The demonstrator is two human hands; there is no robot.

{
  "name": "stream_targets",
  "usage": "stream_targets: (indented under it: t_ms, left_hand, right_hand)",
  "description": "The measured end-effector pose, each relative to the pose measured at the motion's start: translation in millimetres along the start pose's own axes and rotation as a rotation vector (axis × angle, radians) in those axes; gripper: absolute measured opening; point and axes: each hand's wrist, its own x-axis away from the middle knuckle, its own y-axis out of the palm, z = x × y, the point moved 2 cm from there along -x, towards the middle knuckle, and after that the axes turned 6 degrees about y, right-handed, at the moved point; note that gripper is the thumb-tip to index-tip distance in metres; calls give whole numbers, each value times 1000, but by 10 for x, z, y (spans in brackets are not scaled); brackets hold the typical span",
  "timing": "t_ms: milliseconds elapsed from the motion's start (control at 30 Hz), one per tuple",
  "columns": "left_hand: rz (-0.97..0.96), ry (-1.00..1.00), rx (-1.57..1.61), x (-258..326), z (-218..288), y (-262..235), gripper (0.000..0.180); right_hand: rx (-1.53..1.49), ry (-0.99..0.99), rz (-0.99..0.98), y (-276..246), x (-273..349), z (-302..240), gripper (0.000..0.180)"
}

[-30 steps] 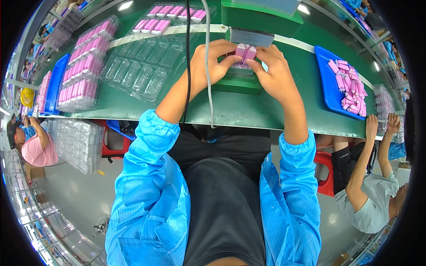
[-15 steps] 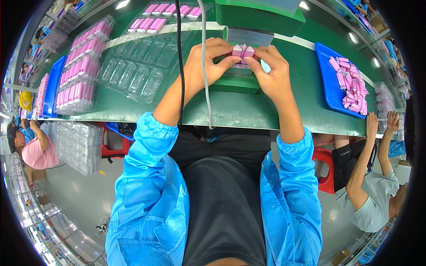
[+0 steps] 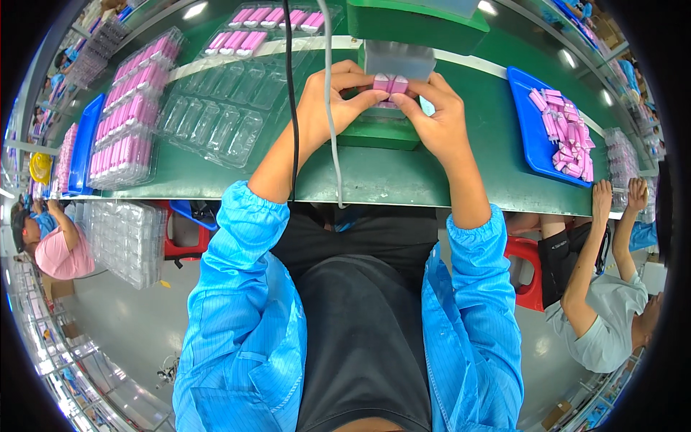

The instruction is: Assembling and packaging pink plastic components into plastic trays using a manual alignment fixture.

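My left hand and my right hand meet at a small grey fixture on a green block. Together they pinch a pair of small pink parts pressed side by side at the fixture's front. Fingertips of both hands touch the parts. A black cable and a grey cable hang down across my left wrist.
Clear blister trays lie left on the green table, some filled with pink parts. A blue tray of loose pink parts sits right. A green machine stands behind. Other people sit at far left and lower right.
Both hands have stayed at the fixture with the pink parts; the view has shifted slightly and the cables now hang over my left wrist.
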Motion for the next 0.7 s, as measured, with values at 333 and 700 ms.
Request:
stream_targets:
  t_ms: [333, 700]
  left_hand:
    - [-12, -46, 95, 44, -114, -10, 21]
    - [26, -97, 214, -29, 8, 38, 28]
  right_hand:
    - [-46, -85, -11, 12, -9, 30, 19]
    - [-179, -37, 65, -36, -1, -82, 21]
